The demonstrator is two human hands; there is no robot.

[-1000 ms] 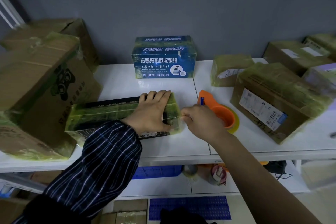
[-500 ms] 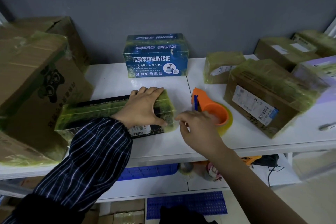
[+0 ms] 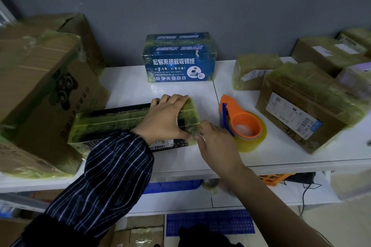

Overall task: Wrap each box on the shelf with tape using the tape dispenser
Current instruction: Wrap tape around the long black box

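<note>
Tape, yellowish-green and wrinkled, covers most of the long black box (image 3: 112, 124), leaving dark strips with pale lettering along its top and a white barcode label on its front face. The box lies lengthwise near the front edge of the white shelf (image 3: 180, 160), left of centre. The left hand (image 3: 164, 120), coming out of a dark striped sleeve (image 3: 108, 176), grips the box's right end, fingers curled over the far top edge and thumb down on the front face. The right hand (image 3: 218, 144) touches the lower right corner of that end, its fingers bent toward the tape there; whether they pinch the tape or only press it cannot be told. Just to the right lies the tape dispenser (image 3: 241, 124), orange with a blue blade, its yellow roll flat on the shelf. Behind stands a blue printed box (image 3: 178, 62), taped over as well. A large cardboard box (image 3: 40, 96) sits at the left, and a labelled cardboard box (image 3: 301, 106) at the right.
</note>
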